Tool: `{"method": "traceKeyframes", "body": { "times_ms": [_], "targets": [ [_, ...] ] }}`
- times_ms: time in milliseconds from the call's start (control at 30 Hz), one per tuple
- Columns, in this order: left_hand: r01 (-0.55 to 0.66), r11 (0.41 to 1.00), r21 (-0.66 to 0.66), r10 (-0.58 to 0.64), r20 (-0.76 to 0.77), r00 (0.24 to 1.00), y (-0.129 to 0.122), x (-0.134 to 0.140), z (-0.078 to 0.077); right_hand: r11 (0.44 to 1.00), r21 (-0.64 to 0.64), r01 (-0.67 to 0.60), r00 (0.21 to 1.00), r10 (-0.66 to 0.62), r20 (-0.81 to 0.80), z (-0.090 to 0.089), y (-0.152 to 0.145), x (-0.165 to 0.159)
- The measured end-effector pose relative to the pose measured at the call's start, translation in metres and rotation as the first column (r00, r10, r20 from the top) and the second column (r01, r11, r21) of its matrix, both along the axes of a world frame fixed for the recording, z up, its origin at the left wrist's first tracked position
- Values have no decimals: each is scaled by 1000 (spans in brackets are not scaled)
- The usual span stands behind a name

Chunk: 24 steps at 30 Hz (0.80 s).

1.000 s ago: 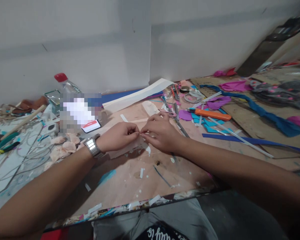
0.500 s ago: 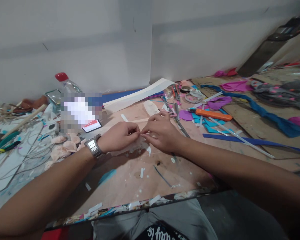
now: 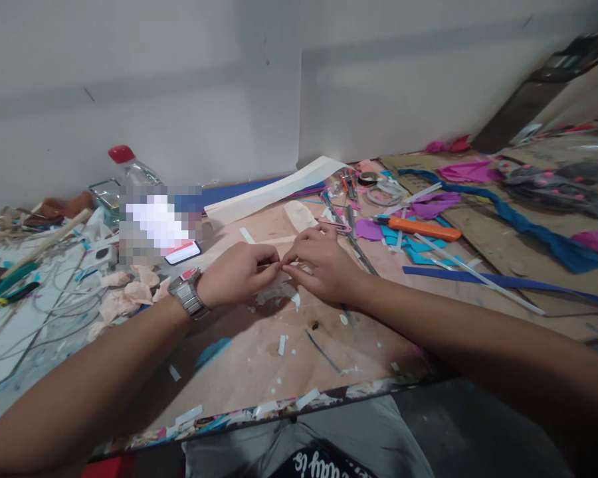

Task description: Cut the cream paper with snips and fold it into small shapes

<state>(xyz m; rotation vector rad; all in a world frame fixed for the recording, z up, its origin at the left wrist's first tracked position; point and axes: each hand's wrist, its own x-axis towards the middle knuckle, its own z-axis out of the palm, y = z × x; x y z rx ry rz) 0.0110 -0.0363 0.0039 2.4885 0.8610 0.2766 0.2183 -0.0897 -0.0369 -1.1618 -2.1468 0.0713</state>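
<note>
My left hand (image 3: 240,272), with a metal watch (image 3: 188,295) on its wrist, is closed in a pinch near the middle of the table. My right hand (image 3: 319,263) meets it fingertip to fingertip, also pinching. Whatever lies between the fingertips is too small or too hidden to name. Below the hands, a whitish, torn-looking scrap (image 3: 280,293) lies on the wooden tabletop (image 3: 259,372). Just behind them is a cream piece of paper or cloth (image 3: 299,216).
A phone (image 3: 184,252), partly blurred out, and a red-capped bottle (image 3: 134,166) stand at back left. Green-handled pliers (image 3: 12,285) lie far left. To the right are an orange cutter (image 3: 423,228), a blue strip (image 3: 508,199) and coloured scraps. A long cream strip (image 3: 274,191) lies behind.
Both hands stay nearly in place, fingertips still together. My left wrist has turned slightly. The whitish scrap under the hands shows a little differently.
</note>
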Motion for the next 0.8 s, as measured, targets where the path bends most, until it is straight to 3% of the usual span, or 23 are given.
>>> {"method": "traceKeyframes", "body": {
  "times_ms": [400,800],
  "targets": [
    [1,995,96,1,-19,1000,0,1,-3,1000,-7,18,999,-18,-33,-1,2,1],
    [16,995,99,-13,-29,1000,1,1,-5,999,-42,13,999,-14,-29,1,1,1]
  ]
}}
